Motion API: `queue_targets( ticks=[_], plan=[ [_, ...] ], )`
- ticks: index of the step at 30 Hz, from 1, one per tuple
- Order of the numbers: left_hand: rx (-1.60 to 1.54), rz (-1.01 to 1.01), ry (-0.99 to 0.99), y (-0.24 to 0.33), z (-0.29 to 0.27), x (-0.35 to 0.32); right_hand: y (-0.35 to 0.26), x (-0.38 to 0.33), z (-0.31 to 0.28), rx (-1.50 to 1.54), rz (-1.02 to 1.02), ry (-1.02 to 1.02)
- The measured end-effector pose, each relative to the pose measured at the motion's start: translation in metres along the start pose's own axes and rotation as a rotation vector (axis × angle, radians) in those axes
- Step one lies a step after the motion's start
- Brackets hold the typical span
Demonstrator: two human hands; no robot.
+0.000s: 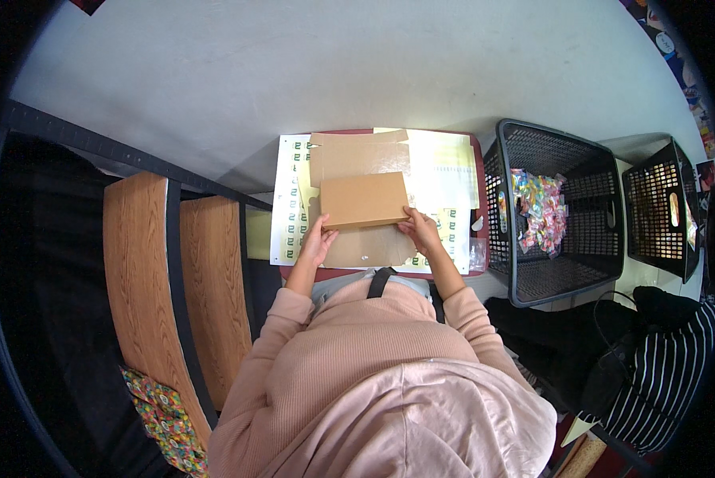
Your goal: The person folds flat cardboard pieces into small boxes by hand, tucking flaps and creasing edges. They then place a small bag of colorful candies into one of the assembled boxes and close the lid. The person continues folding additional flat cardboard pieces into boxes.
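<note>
A closed brown cardboard box (363,197) is held level between my two hands over the table. My left hand (317,240) grips its near left corner, thumb along the side. At the near right corner, my right hand (420,229) closes on the box in the same way. Beneath it lies a flat brown cardboard sheet (359,156), partly hidden by the box. White and yellowish printed sheets (447,170) spread under the cardboard on a small dark red table (478,151).
A black plastic basket (560,131) with colourful wrapped sweets (539,209) stands at the right. Beyond it is another black basket (664,203). Wood-grain shelves (138,263) are on the left, with colourful packets (162,414) below. A striped black cloth (668,374) lies lower right.
</note>
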State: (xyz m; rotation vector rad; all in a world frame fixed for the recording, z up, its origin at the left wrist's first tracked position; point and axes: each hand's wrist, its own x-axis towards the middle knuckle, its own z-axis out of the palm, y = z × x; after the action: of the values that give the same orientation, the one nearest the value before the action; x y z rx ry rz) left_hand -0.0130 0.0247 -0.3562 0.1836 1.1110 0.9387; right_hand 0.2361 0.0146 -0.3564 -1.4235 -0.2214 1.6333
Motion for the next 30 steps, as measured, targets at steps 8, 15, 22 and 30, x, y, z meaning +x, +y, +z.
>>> queue_targets(
  ticks=[8,15,22,30],
  plan=[
    [-0.041,0.029,0.009,-0.006,-0.003,0.002,0.006,-0.004,-0.004,0.003,-0.036,-0.066],
    [-0.045,0.035,-0.046,-0.010,-0.007,0.005,0.010,0.001,-0.007,0.147,-0.002,-0.126],
    [-0.022,0.069,-0.023,-0.015,-0.010,0.007,0.003,-0.006,-0.002,-0.048,-0.123,-0.060],
    [0.132,0.029,0.029,0.002,0.004,-0.010,-0.008,0.000,-0.005,-0.415,-0.197,0.055]
  ],
)
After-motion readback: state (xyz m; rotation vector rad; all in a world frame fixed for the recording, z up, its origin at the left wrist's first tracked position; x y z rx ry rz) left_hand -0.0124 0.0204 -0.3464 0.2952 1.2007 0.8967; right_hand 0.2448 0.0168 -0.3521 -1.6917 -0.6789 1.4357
